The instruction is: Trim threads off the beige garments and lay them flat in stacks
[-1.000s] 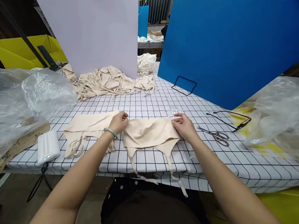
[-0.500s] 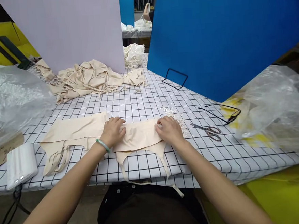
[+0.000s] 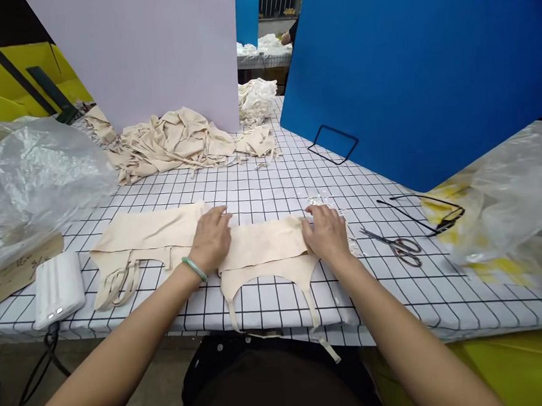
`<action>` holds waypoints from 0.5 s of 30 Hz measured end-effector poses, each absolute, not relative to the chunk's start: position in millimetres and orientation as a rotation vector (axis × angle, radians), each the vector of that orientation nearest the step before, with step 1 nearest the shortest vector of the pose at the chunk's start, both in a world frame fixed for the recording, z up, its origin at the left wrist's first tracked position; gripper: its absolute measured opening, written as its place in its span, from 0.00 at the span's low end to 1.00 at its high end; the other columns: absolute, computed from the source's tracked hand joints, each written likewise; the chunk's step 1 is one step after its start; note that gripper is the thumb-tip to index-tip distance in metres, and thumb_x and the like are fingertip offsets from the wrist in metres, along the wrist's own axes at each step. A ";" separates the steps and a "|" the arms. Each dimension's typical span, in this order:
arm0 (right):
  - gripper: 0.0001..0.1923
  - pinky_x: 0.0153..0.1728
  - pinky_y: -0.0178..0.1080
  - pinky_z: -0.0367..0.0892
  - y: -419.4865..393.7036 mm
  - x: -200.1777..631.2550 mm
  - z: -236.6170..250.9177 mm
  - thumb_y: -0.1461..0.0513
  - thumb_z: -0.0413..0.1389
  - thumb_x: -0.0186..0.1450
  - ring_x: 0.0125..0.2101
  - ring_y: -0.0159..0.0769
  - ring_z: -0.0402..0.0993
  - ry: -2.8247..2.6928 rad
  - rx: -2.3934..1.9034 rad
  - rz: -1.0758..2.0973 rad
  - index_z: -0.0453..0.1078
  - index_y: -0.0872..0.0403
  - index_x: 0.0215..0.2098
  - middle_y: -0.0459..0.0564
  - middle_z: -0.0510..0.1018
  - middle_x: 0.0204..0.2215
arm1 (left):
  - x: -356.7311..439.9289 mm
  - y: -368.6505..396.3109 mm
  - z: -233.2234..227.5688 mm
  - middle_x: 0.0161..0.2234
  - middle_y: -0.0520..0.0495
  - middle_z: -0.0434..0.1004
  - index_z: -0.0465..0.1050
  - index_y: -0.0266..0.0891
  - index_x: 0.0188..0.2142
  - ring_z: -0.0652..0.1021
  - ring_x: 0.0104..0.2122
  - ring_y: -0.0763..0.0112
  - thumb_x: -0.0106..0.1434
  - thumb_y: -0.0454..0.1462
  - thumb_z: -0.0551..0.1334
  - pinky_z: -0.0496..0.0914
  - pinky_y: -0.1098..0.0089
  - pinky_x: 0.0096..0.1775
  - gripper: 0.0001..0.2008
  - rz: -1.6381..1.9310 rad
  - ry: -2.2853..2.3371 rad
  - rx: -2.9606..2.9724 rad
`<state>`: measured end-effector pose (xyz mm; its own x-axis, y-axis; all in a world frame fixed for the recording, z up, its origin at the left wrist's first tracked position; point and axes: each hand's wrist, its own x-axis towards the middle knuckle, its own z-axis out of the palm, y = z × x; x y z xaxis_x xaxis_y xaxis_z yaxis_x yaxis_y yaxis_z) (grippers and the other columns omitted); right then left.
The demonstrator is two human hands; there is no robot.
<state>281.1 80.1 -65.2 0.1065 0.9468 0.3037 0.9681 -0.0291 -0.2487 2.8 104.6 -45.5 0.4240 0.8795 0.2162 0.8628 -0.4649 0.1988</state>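
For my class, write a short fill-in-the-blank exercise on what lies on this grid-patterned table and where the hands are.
1. Both hands, the left hand and the right hand, press flat on a ____ garment.
2. The left wrist wears a green ____.
3. The scissors lie to the ____ of the right hand.
4. The white power bank sits near the table's ____ end.

Missing words: beige; bracelet; right; left

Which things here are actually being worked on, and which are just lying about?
In hand: beige garment, pressed flat by left hand and right hand; stack of like pieces beside it.

Lying about: scissors, white power bank, plastic bags, heap of beige fabric.
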 end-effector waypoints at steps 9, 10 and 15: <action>0.18 0.57 0.56 0.51 60.7 311.1 -67.5 0.60 0.43 0.70 0.57 0.52 0.61 -1.895 -2.063 -0.110 0.69 0.54 0.52 0.58 0.74 0.54 | 1.6 89.6 -59.3 0.71 0.37 0.42 0.49 0.31 0.69 0.47 0.70 0.51 0.71 0.48 0.46 0.45 0.45 0.67 0.33 -0.022 1.548 2.605; 0.16 0.53 0.54 0.54 61.7 311.3 -65.2 0.60 0.44 0.69 0.52 0.51 0.64 -1.831 -2.090 -0.079 0.71 0.53 0.47 0.58 0.75 0.49 | 2.6 88.3 -59.3 0.71 0.37 0.41 0.48 0.31 0.69 0.47 0.70 0.51 0.71 0.48 0.46 0.46 0.45 0.67 0.33 0.009 1.549 2.621; 0.13 0.48 0.51 0.55 83.4 294.6 -61.4 0.52 0.53 0.64 0.48 0.51 0.63 -1.702 -2.193 0.201 0.72 0.51 0.33 0.54 0.75 0.42 | 7.7 78.2 -68.5 0.71 0.39 0.45 0.45 0.36 0.70 0.49 0.70 0.52 0.69 0.56 0.47 0.48 0.46 0.67 0.38 0.044 1.415 2.654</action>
